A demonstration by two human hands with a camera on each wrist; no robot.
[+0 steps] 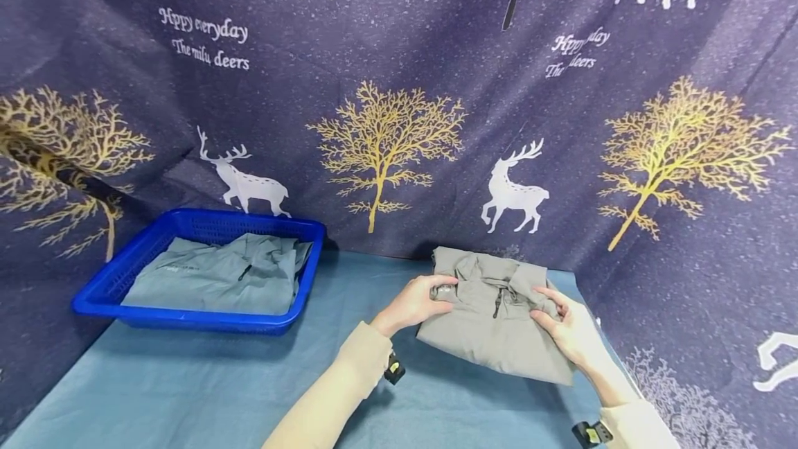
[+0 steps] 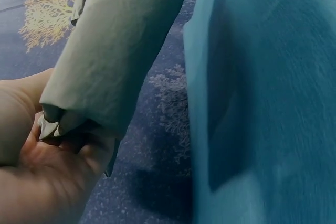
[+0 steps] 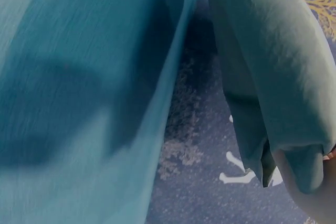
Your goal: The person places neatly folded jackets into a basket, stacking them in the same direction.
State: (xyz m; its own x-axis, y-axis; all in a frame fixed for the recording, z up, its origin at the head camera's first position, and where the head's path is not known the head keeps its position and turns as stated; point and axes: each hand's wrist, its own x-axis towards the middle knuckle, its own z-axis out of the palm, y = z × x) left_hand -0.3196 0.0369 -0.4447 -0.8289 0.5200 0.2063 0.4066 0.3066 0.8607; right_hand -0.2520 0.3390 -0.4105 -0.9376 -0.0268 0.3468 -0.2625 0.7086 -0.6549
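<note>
A folded light grey jacket [image 1: 486, 345] with a collar and a dark zip pull is held up at the far right part of the table, its front edge raised. On its left edge my left hand [image 1: 413, 305] grips the folded fabric between thumb and fingers. The opposite edge is held by my right hand [image 1: 575, 332], thumb on top near the collar. In the left wrist view, the folded layers of the jacket [image 2: 113, 51] lie in the curled fingers. The right wrist view shows the jacket's side [image 3: 294, 82] hanging, with the right hand mostly cut off.
A blue plastic basket [image 1: 193, 319] stands at the back left, with a folded grey-green garment [image 1: 212, 283] inside. Blue-green cloth [image 1: 249, 386] covers the table. Behind it hangs a dark curtain [image 1: 411, 33] printed with deer and trees.
</note>
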